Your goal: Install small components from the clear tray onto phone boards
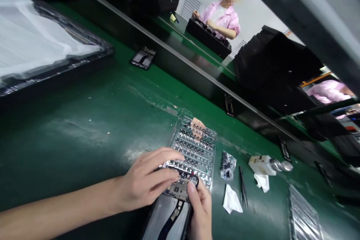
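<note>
A smartphone with its back off lies tilted at the bottom centre, showing its circuit board, silver battery and black flex cable. My right hand wraps its right edge, with the thumb on the top end of the board. From the left, my left hand reaches over the phone's upper left corner. Its fingers are stretched and apart, the tips at the phone's top end; its thumb is hidden. Just beyond the phone, a clear plastic tray holds rows of small electronic parts, with an orange-tan piece near its far end.
Right of the tray are a small plastic bag, black tweezers, white wipes and a white bottle. Another opened phone lies near the metal rail. Behind it, a person in pink works at a black box.
</note>
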The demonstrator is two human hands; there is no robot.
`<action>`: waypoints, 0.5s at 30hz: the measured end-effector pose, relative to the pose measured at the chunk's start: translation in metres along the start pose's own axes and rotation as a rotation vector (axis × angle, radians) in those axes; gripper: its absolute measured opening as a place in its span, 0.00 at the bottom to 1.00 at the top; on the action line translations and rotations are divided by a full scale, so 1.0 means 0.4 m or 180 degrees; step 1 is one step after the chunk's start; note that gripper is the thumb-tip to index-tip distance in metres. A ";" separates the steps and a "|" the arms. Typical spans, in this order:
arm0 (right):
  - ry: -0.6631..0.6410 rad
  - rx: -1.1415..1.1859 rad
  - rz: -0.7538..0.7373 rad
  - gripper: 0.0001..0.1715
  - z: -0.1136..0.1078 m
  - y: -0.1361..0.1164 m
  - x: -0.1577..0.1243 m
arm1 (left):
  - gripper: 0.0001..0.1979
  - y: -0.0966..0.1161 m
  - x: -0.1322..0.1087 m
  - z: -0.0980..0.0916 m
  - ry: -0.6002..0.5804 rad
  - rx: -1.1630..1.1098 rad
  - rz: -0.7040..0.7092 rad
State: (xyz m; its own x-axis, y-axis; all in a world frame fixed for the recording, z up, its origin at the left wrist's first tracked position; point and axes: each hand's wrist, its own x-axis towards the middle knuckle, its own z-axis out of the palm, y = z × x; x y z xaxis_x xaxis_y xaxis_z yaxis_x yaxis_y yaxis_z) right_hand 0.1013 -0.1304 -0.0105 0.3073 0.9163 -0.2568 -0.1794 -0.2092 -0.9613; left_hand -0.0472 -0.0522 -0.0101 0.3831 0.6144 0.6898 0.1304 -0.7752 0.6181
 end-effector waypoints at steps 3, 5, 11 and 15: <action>-0.0066 -0.0118 -0.0023 0.18 -0.001 0.009 -0.002 | 0.07 -0.003 -0.009 0.001 -0.0093 0.0578 0.0616; -0.0064 -0.0163 0.0008 0.17 -0.006 0.011 -0.004 | 0.08 0.004 -0.010 -0.001 -0.0256 0.0773 0.0702; 0.0003 -0.0260 0.0108 0.15 -0.020 0.015 -0.015 | 0.20 0.023 0.007 -0.026 -0.0891 0.0875 0.1027; 0.0101 -0.0221 0.0094 0.17 -0.024 0.023 -0.016 | 0.20 0.023 0.017 -0.036 -0.1090 0.1115 0.1080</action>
State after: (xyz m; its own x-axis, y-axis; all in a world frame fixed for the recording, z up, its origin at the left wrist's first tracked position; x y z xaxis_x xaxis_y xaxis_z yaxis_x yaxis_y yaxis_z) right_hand 0.1067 -0.1416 -0.0188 0.3325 0.8983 -0.2872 -0.1240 -0.2603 -0.9575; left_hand -0.0566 -0.0530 0.0059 0.7217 0.2866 0.6301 0.2206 -0.9580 0.1831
